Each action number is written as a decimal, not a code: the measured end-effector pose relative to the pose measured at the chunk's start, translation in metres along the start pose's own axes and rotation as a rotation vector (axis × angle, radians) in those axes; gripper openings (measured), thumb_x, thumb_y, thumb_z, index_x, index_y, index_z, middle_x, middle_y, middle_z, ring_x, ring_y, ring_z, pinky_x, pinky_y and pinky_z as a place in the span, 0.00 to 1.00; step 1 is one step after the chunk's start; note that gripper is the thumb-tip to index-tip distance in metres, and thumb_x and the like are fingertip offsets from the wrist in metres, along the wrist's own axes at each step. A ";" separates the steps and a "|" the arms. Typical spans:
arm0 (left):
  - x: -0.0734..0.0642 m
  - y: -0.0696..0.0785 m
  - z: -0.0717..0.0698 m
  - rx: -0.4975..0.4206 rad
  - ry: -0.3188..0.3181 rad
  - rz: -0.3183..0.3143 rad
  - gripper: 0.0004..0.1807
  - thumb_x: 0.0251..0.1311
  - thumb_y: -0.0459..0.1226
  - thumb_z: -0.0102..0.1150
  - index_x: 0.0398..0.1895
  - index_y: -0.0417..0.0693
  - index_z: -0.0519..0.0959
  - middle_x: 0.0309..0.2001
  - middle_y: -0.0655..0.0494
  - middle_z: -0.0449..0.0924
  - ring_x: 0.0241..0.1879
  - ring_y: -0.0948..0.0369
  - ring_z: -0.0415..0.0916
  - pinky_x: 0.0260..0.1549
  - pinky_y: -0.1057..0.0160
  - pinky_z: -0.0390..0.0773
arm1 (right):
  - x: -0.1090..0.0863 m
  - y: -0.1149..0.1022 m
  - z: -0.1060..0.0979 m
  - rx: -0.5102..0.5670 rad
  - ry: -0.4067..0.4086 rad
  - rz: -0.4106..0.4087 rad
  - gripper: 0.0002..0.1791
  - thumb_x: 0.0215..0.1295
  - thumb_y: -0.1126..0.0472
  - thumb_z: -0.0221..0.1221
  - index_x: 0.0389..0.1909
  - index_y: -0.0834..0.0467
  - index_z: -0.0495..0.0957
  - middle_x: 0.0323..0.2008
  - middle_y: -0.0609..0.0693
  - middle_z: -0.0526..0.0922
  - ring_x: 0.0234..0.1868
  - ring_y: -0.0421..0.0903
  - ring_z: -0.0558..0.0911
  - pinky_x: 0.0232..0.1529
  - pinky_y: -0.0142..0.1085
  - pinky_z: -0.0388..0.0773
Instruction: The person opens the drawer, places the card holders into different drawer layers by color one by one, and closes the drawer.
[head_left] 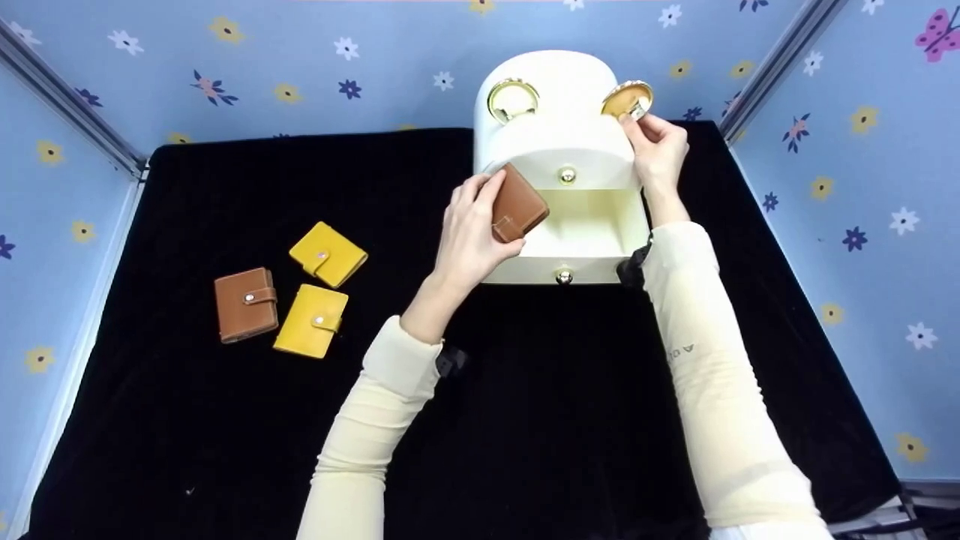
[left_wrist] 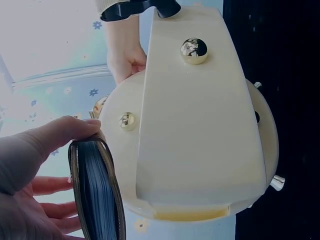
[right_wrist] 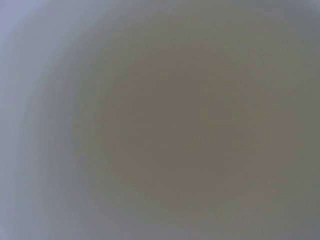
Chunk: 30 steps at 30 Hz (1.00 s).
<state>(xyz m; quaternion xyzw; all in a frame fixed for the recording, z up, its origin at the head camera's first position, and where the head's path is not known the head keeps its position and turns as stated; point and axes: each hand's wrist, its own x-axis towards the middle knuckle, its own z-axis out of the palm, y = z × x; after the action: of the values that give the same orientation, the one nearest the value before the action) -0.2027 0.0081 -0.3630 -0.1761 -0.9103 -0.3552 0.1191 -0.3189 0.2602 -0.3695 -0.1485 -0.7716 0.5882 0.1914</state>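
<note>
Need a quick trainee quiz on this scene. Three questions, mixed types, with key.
1. True or false: the lower drawer stands open.
2. How many yellow wallets lie on the black cloth?
3. What does the left hand hold?
A) a yellow wallet
B) a brown wallet
C) a drawer knob

Key: 1 true; 2 two; 3 B.

Head view looking down over counter [head_left: 187, 420]; left wrist facing white cabinet [left_wrist: 200, 130] close up, both sharing it; right wrist showing blur.
</note>
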 end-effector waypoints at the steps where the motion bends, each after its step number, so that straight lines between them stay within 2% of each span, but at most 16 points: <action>1: 0.002 0.001 0.001 -0.001 -0.001 0.001 0.44 0.36 0.39 0.70 0.61 0.41 0.63 0.56 0.45 0.63 0.54 0.51 0.60 0.52 0.54 0.61 | 0.001 0.000 0.000 0.001 0.000 0.002 0.17 0.49 0.54 0.65 0.40 0.58 0.81 0.36 0.52 0.82 0.32 0.40 0.80 0.36 0.28 0.74; 9: 0.015 0.002 0.011 -0.001 -0.008 0.023 0.44 0.37 0.40 0.70 0.62 0.43 0.62 0.58 0.46 0.62 0.56 0.52 0.59 0.53 0.54 0.59 | 0.003 0.003 0.000 -0.038 0.005 -0.006 0.16 0.49 0.53 0.64 0.39 0.56 0.82 0.35 0.50 0.83 0.32 0.38 0.80 0.36 0.27 0.74; 19: 0.025 -0.004 0.028 0.005 -0.012 0.095 0.44 0.35 0.40 0.70 0.61 0.44 0.62 0.57 0.48 0.63 0.60 0.54 0.55 0.57 0.59 0.55 | 0.003 0.005 0.000 -0.035 0.007 -0.007 0.17 0.49 0.52 0.64 0.39 0.56 0.82 0.35 0.50 0.83 0.32 0.38 0.80 0.36 0.27 0.74; 25: 0.026 -0.007 0.035 0.039 -0.050 0.139 0.44 0.35 0.41 0.70 0.61 0.44 0.62 0.58 0.49 0.62 0.59 0.54 0.55 0.58 0.60 0.53 | 0.003 0.004 0.000 -0.017 0.001 0.005 0.17 0.48 0.53 0.65 0.39 0.57 0.82 0.36 0.51 0.83 0.32 0.39 0.80 0.36 0.28 0.74; 30: 0.027 -0.008 0.038 0.015 -0.103 0.175 0.44 0.37 0.41 0.70 0.62 0.44 0.61 0.58 0.49 0.62 0.57 0.56 0.58 0.56 0.62 0.55 | 0.002 0.003 0.000 -0.034 0.003 -0.007 0.17 0.49 0.53 0.64 0.39 0.57 0.82 0.35 0.50 0.83 0.32 0.38 0.80 0.36 0.27 0.73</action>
<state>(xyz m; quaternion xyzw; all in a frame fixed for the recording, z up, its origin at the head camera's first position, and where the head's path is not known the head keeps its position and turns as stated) -0.2336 0.0348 -0.3861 -0.2722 -0.8990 -0.3270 0.1039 -0.3205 0.2618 -0.3719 -0.1499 -0.7818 0.5740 0.1920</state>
